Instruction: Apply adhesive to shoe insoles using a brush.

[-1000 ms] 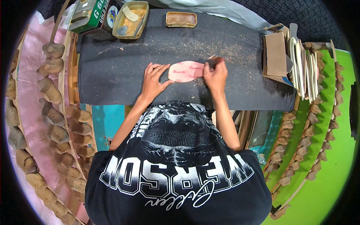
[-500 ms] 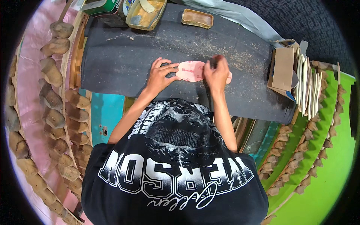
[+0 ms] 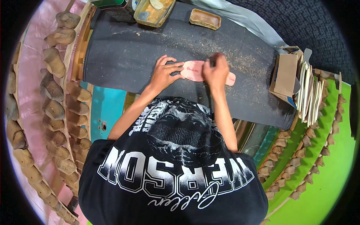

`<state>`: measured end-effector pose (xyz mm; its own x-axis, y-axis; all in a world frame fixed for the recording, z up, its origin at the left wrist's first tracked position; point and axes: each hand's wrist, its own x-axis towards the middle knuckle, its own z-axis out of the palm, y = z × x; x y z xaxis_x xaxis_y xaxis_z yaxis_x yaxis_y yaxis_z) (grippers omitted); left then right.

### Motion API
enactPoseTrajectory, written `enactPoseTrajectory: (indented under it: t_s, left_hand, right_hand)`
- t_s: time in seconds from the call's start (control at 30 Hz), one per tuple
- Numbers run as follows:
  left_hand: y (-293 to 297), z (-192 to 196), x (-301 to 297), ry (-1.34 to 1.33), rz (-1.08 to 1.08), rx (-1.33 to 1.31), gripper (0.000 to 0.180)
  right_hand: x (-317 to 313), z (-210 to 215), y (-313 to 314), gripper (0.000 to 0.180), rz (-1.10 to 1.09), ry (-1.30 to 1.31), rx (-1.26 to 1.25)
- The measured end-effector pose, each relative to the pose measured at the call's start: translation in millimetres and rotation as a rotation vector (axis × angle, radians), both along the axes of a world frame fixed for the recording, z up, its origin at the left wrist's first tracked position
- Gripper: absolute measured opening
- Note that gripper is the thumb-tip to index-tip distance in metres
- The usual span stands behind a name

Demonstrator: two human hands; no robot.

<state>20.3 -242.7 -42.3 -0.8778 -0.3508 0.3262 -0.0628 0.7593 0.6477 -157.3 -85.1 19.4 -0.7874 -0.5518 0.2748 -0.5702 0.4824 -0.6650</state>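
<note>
On the dark cloth-covered table lies a pink insole (image 3: 192, 70) with red print, its rounded wide end to the left and its narrower end to the right. My left hand (image 3: 165, 73) grips the wide end between thumb and index finger, the other fingers spread. Closed and blurred by motion, my right hand (image 3: 216, 73) is over the middle of the insole. It holds a dark, stubby thing (image 3: 215, 59) whose kind I cannot make out. My right hand covers part of the insole, and the lower end of the dark thing is hidden.
Light shavings (image 3: 240, 56) litter the table. At the back stand a shallow tray (image 3: 205, 25), a dirty basin (image 3: 161, 18) with a spatula, and a green can (image 3: 112, 5). A cardboard box (image 3: 284, 73) and stacked pale sheets (image 3: 308, 93) are at right. Wooden shoe lasts (image 3: 54, 62) line racks on both sides.
The view has shifted slightly, moving the table's things to the right. My left hand still steadies the insole; my right hand stays over it, its outline blurred in both frames.
</note>
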Motion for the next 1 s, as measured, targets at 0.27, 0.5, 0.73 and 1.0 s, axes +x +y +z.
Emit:
enactPoseTrajectory:
  t_s: [0.27,0.5,0.73,1.0]
  left_hand:
    - [0.9,-4.0,3.3,0.032,0.016,0.006,0.037]
    - [0.6,-2.5,-0.3,0.038,0.002,-0.017,0.036]
    - [0.8,-2.5,1.8,0.02,0.032,-0.012,0.035]
    - [2.2,-2.9,-1.2,0.03,0.094,0.047,0.052]
  right_hand:
    - [10.1,-14.6,-21.8,0.025,-0.001,-0.258,-0.092]
    - [8.3,1.1,-5.3,0.029,0.093,0.107,0.103]
    - [20.4,-4.7,-25.0,0.025,0.218,-0.121,-0.03]
    - [41.8,1.4,-25.8,0.025,0.459,0.176,0.078]
